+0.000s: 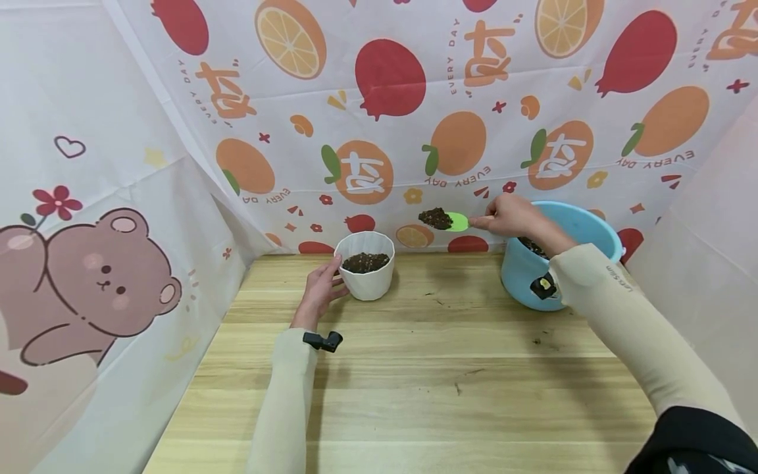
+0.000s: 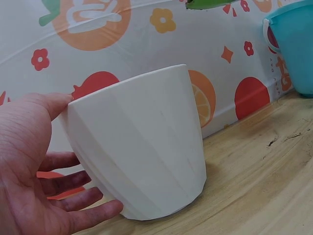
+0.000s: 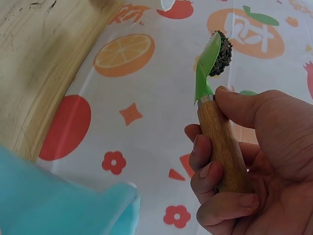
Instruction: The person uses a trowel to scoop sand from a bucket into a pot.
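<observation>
A white flower pot point(image 1: 368, 284) with dark soil point(image 1: 365, 263) inside stands on the table's far side. My left hand point(image 1: 320, 291) holds it from the left, thumb at the rim and fingers along the wall, as the left wrist view shows. My right hand point(image 1: 514, 216) grips the wooden handle point(image 3: 222, 142) of a small garden trowel. Its green blade point(image 1: 458, 222) points left and carries a heap of soil point(image 1: 435, 218), raised between the pot and a light blue bucket point(image 1: 524, 280). The right forearm passes over the bucket, which has dark soil in it.
The wooden table point(image 1: 414, 395) has scattered soil crumbs point(image 1: 536, 342) near the bucket and in the middle. A fruit-printed cloth point(image 1: 391, 131) hangs right behind the table's back edge, with more cloth point(image 1: 136, 368) at the left side.
</observation>
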The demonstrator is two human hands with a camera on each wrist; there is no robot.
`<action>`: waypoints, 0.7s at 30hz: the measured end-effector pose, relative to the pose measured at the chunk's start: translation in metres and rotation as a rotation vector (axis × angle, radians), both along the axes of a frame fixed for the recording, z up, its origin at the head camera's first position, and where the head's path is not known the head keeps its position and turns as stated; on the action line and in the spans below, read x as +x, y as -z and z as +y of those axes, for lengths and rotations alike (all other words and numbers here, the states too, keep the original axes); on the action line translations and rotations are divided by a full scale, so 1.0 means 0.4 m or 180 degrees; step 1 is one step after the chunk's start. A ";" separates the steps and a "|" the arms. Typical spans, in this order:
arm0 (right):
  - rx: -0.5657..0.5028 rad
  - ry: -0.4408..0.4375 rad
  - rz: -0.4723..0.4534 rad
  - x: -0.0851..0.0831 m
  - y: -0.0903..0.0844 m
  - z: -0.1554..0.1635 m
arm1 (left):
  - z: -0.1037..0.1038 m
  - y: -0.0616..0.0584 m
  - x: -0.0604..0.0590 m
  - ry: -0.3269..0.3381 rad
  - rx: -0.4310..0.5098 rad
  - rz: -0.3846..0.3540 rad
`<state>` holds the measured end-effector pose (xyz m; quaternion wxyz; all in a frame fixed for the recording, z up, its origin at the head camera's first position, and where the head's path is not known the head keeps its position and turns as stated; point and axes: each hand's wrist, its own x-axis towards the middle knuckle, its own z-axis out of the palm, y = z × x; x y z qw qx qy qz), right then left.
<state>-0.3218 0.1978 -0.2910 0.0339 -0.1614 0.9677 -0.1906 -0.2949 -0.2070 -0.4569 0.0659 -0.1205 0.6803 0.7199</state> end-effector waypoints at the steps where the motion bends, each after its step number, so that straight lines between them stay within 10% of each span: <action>1: 0.0010 -0.0001 -0.0016 0.000 0.000 -0.005 | 0.000 0.000 0.000 -0.0008 0.0004 -0.0005; 21: -0.0087 -0.0350 0.0008 -0.020 0.059 -0.099 | 0.000 0.007 -0.002 -0.0033 -0.0039 0.0015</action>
